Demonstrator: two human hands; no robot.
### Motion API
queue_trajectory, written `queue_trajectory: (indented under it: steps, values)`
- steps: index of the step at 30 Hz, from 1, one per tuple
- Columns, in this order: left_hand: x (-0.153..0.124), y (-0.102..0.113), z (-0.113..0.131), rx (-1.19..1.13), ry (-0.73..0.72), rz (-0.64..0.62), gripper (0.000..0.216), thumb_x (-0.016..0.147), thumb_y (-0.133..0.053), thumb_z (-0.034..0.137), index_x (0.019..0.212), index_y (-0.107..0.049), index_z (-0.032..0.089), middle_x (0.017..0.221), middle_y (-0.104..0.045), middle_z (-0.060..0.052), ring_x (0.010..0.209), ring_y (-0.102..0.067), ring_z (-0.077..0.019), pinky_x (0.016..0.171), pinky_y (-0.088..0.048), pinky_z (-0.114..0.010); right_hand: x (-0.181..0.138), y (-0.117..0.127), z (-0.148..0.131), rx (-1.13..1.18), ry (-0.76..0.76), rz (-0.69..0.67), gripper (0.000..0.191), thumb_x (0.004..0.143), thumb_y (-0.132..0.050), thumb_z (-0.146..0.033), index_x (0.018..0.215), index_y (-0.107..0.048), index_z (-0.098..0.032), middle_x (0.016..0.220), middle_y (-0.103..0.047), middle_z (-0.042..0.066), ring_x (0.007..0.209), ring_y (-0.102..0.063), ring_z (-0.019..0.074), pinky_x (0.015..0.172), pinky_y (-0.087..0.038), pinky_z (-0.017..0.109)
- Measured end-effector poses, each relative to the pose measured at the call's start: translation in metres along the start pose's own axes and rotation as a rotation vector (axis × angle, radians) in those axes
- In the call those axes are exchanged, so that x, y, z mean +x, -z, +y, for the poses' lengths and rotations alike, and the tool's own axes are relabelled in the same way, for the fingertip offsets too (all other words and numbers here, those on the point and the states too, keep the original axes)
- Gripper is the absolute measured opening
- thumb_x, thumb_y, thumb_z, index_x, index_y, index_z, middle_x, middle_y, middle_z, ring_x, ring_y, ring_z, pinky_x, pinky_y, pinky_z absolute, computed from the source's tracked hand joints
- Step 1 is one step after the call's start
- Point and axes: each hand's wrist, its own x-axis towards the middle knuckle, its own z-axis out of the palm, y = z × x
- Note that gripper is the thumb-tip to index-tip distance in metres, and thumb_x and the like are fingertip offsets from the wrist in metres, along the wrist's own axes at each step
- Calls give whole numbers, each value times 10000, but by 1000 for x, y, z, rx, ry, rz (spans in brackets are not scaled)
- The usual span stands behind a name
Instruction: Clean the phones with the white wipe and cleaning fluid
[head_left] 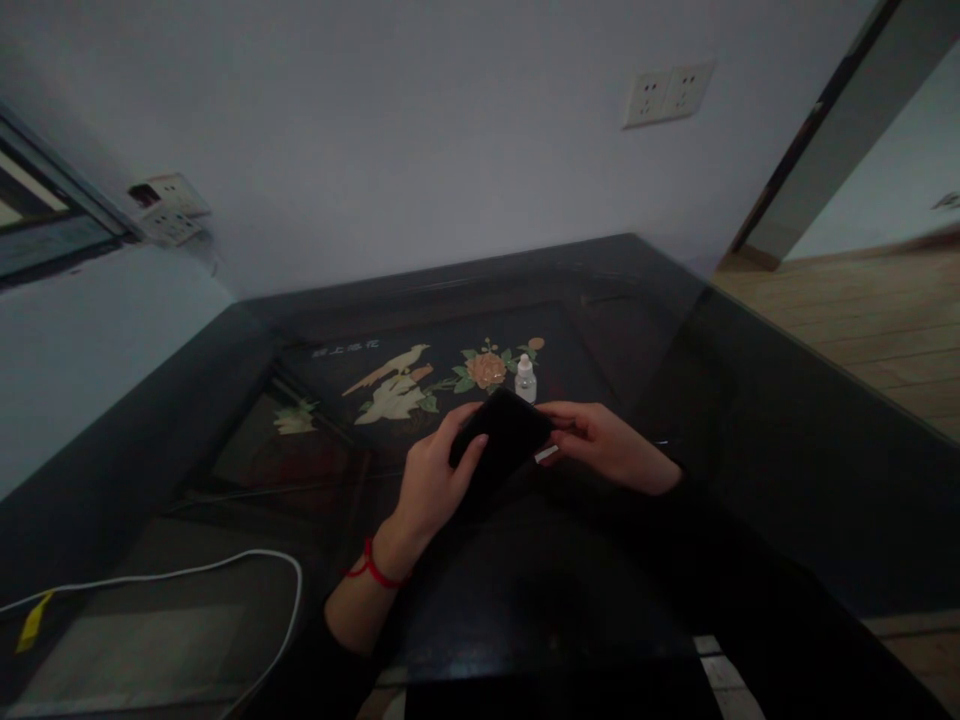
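Black smartphone [510, 430], in hand above dark inlaid tabletop [750, 430]; judged mid-handling.
Holding: done, clasped in left hand [435, 472], thumb over the near face; apparently tilted and off the surface; right hand [600, 442] at the right end of the grip, fingertips curled by the phone's edge, contact likely; pinch on phone or on small white item [547, 454] below not clear, kind of item likewise unclear, mostly hidden; clear dropper bottle [526, 382], upright just beyond the grip, near the right fingertips, white cap on, base partly hidden; setting-down of phone and uncapping of bottle: neither done; white cable [259, 552] with yellow tag [33, 622] left of the grip, wearer's side, untouched; further progress not shown.
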Motion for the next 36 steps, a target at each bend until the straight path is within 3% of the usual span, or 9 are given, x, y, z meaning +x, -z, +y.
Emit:
queue_trajectory:
  steps: [8, 13, 16, 26, 31, 36]
  values:
    - [0, 6, -4, 268, -234, -88, 354, 948, -442, 383, 1246, -543, 222, 1128, -713, -57, 935, -709, -185, 789, -564, -294, -4, 7, -4, -410, 25, -42, 428, 786, -531, -103, 1202, -624, -150, 1013, -722, 83, 935, -683, 208, 854, -535, 358]
    - [1, 6, -1, 333, -298, -63, 352, 955, -428, 391, 1222, -566, 208, 1055, -737, -52, 851, -724, -179, 710, -576, -279, -7, 8, -7, -372, 27, -141, 457, 784, -514, -93, 1233, -593, -132, 1079, -708, 97, 945, -687, 196, 839, -536, 325]
    - [1, 6, -1, 364, -318, -57, 346, 955, -434, 383, 1221, -568, 208, 1057, -737, -49, 840, -724, -174, 703, -571, -271, -7, 7, -5, -371, 20, -134, 471, 770, -526, -81, 1235, -585, -130, 1053, -713, 93, 934, -691, 193, 839, -534, 318]
    - [1, 6, -4, 387, -315, -85, 358, 949, -433, 408, 1200, -590, 208, 1010, -744, -52, 781, -717, -162, 673, -538, -247, -7, 3, -1, -300, -69, -111, 370, 723, -567, -73, 1087, -605, -133, 893, -722, 65, 822, -691, 184, 693, -529, 269]
    - [2, 6, -7, 370, -245, -123, 362, 933, -442, 444, 1134, -624, 204, 930, -748, -63, 706, -698, -162, 644, -508, -247, -7, 0, 3, -250, -77, -78, 322, 731, -573, -88, 1044, -617, -152, 892, -719, 54, 808, -685, 181, 696, -532, 280]
    - [6, 7, -10, 274, -169, -132, 344, 896, -505, 449, 1112, -650, 225, 956, -738, -63, 784, -685, -169, 700, -496, -258, -4, 1, 11, -197, -109, -30, 355, 707, -611, -88, 1056, -625, -153, 912, -721, 64, 824, -687, 194, 726, -535, 298]
